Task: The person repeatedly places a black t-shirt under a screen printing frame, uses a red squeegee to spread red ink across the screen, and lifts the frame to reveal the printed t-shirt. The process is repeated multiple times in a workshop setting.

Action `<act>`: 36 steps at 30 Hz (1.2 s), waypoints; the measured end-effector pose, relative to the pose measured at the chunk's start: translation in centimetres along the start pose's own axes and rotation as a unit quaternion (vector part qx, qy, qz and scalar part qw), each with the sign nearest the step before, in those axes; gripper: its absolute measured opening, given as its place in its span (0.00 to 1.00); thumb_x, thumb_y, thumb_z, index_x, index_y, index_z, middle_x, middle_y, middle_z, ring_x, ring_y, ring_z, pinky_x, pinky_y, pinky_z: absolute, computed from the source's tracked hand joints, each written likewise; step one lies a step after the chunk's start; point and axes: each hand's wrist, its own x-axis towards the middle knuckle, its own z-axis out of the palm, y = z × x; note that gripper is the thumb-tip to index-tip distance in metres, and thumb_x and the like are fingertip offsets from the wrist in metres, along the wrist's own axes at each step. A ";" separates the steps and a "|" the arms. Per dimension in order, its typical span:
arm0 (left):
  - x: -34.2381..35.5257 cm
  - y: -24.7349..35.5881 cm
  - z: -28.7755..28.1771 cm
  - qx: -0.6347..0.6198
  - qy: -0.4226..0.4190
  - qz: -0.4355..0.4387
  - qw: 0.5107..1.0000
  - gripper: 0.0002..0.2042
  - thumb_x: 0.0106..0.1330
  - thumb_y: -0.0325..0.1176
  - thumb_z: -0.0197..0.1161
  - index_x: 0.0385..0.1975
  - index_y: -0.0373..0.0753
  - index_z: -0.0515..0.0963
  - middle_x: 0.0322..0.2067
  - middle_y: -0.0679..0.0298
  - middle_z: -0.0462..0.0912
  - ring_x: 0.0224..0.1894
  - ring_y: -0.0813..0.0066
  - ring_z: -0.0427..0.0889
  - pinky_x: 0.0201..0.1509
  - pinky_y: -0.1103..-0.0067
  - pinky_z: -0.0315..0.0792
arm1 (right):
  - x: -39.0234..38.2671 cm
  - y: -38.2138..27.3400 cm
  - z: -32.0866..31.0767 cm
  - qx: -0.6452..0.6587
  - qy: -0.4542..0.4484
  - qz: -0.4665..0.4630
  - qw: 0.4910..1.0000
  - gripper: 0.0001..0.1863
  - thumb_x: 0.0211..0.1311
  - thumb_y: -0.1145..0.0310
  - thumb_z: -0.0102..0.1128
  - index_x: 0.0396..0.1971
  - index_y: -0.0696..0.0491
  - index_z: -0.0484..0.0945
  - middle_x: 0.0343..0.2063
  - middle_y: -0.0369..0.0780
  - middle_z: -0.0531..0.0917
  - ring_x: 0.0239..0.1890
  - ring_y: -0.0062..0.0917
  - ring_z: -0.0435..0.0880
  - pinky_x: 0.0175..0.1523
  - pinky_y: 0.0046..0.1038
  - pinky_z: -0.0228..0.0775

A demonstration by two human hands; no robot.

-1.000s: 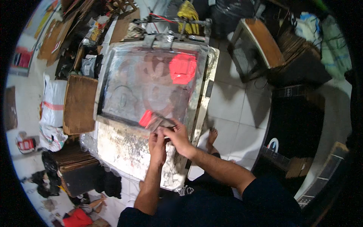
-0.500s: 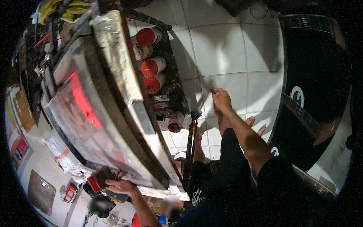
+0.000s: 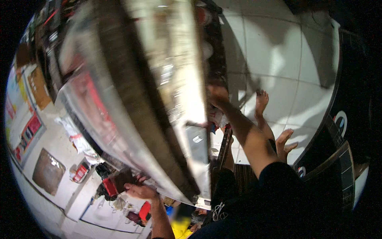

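Observation:
My left hand (image 3: 141,190) grips a squeegee (image 3: 113,183) with a dark handle and a red, ink-coated end, at the near end of the framed printing screen (image 3: 134,161). Red ink (image 3: 95,94) shows on the mesh. My right hand (image 3: 217,95) is reaching low beside the whitish board (image 3: 175,59) under the screen, at the dark lower rack (image 3: 217,47); it is smeared by motion, and its fingers and anything in them cannot be made out. The containers on that rack are mostly hidden by the board.
Bare feet (image 3: 262,101) stand on white floor tiles (image 3: 278,51). Black panels with white round decals (image 3: 340,121) are at the right. At the left are a white sack (image 3: 73,133), a red-and-white object (image 3: 79,172) and scattered clutter on the floor.
The view has swung right and down from the screen's top. My right hand left the squeegee and moved down beside the board, now toward the rack; my left hand kept the squeegee.

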 end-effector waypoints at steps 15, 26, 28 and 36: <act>-2.8 4.1 2.7 -0.153 -0.089 -0.058 0.982 0.26 0.81 0.47 0.47 0.64 0.30 0.59 0.41 0.52 0.78 0.31 0.70 0.78 0.28 0.79 0.75 | 1.4 -36.0 -44.5 0.149 -0.048 -0.082 0.984 0.21 0.65 0.60 0.67 0.47 0.64 0.82 0.36 0.45 0.85 0.34 0.29 0.86 0.39 0.31 0.78; -2.8 4.5 2.8 -0.096 -0.055 0.053 0.992 0.26 0.81 0.45 0.47 0.65 0.26 0.63 0.41 0.46 0.79 0.30 0.61 0.80 0.31 0.71 0.76 | 4.2 -43.2 -40.7 -0.012 -0.067 -0.086 0.994 0.18 0.61 0.58 0.69 0.29 0.61 0.81 0.23 0.49 0.83 0.26 0.44 0.85 0.32 0.38 0.74; -2.9 4.5 2.8 -0.101 -0.048 0.050 0.992 0.26 0.81 0.45 0.47 0.64 0.26 0.63 0.42 0.46 0.78 0.32 0.62 0.80 0.31 0.72 0.76 | 4.1 -42.9 -40.4 0.015 -0.047 -0.095 0.994 0.17 0.61 0.60 0.69 0.28 0.60 0.80 0.22 0.48 0.82 0.25 0.43 0.85 0.31 0.38 0.73; -3.1 3.2 2.7 -0.140 -0.083 -0.059 0.985 0.26 0.80 0.47 0.46 0.64 0.29 0.61 0.49 0.48 0.75 0.38 0.64 0.80 0.30 0.77 0.77 | 2.3 -36.4 -42.5 0.183 0.007 -0.012 0.983 0.13 0.60 0.66 0.65 0.37 0.60 0.79 0.31 0.44 0.85 0.30 0.28 0.84 0.38 0.29 0.74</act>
